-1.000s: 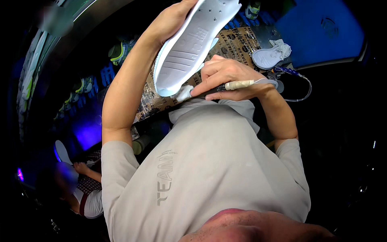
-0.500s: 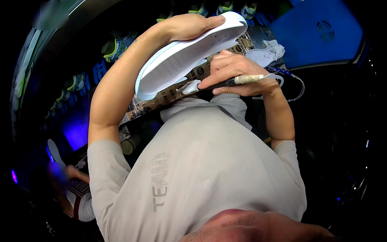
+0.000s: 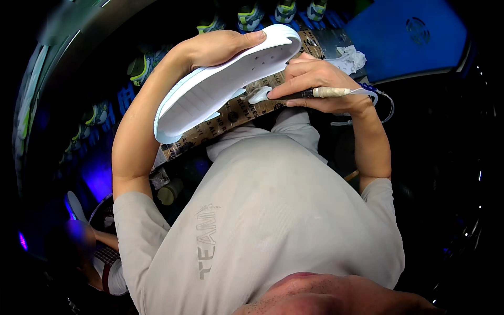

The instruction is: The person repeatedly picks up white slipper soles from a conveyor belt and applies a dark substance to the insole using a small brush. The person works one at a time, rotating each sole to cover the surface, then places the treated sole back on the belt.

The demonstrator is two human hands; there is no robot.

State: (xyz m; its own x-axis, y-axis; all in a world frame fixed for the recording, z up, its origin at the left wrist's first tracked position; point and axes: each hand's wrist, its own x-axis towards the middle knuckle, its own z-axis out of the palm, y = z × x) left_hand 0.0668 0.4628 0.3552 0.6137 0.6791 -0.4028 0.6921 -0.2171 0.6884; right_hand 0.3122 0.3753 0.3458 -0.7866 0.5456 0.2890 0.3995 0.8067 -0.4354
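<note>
A white shoe sole (image 3: 207, 97) is tilted in front of me, its hollow inner side toward me. My left hand (image 3: 218, 48) is closed around its far edge, thumb lying along the rim near the right end. In my right hand (image 3: 320, 79) is a dark-handled glue brush (image 3: 331, 92), its back part wrapped in cream tape and joined to a clear hose. The white-coated brush tip (image 3: 258, 95) points left, just beside the near edge of the sole and apart from it. The fingers of my left hand behind the sole are hidden.
Beneath the sole lies a work surface covered in printed brown tape (image 3: 233, 116). A crumpled white cloth (image 3: 350, 59) lies beyond my right hand, near a blue panel (image 3: 409, 39). Several grey-and-yellow shoes (image 3: 250, 18) line the far side. Another person's arm (image 3: 105, 239) shows at lower left.
The sole and my left hand have shifted left and a little toward me. My right hand has moved slightly right and away with the brush, widening the gap to the sole.
</note>
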